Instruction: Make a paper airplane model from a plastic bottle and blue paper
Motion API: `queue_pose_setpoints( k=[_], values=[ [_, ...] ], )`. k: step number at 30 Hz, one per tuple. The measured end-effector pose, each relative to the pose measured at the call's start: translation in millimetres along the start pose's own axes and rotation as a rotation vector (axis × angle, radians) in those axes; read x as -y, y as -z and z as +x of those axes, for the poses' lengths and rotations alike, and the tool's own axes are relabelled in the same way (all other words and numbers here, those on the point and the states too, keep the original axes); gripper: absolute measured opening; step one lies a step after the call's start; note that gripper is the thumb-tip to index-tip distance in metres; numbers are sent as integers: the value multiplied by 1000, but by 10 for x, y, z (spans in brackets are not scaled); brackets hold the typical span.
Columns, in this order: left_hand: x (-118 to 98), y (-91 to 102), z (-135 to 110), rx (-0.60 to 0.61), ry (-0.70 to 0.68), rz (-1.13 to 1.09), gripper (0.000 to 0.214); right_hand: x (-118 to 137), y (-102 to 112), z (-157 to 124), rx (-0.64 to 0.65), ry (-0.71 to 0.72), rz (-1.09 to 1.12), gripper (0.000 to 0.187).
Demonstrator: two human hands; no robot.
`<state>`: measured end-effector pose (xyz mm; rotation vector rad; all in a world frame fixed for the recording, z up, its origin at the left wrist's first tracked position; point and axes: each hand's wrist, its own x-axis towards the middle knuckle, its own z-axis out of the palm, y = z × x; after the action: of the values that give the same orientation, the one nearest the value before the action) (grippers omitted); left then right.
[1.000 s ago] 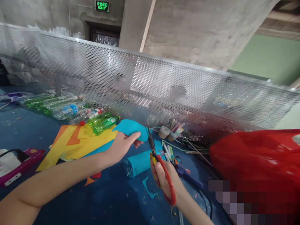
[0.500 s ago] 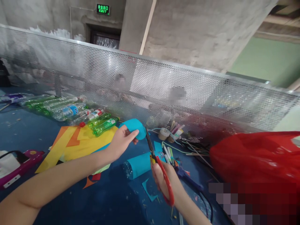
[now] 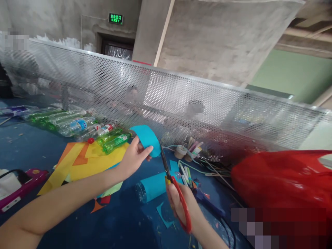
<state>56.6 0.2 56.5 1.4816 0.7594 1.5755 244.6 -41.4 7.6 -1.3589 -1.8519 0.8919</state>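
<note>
Pinching blue paper (image 3: 147, 135) mid-view over tbl (image 3: 116, 228), L hand (image 3: 133, 157) has it thumb-on-top; R hand (image 3: 190, 200) grips red-handled scissors (image 3: 185, 207), blades by paper's 4 o'clock edge. From paper: blue-wrapped btl (image 3: 155, 188) at 6, R hand blocking its R end; markers (image 3: 185, 174) 4–5; red bag (image 3: 275, 180) 3–4; yellow sheets (image 3: 93, 166) 8; green btl (image 3: 116, 144) ~9; mesh screen (image 3: 171, 91) 12, walling off the back.
</note>
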Motion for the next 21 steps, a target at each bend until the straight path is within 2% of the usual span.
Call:
queue_pose_setpoints(
  k=[11, 17, 21],
  values=[
    [-11, 6, 11, 14, 6, 23, 21, 112, -26, -15, -24, -167, 64, 58],
    [165, 21, 35, 10, -27, 76, 20, 82, -76, -26, 36, -146, 235, 55],
    [253, 34, 54, -9, -17, 122, 23, 58, -90, -22, 90, -210, 348, 56]
  ],
)
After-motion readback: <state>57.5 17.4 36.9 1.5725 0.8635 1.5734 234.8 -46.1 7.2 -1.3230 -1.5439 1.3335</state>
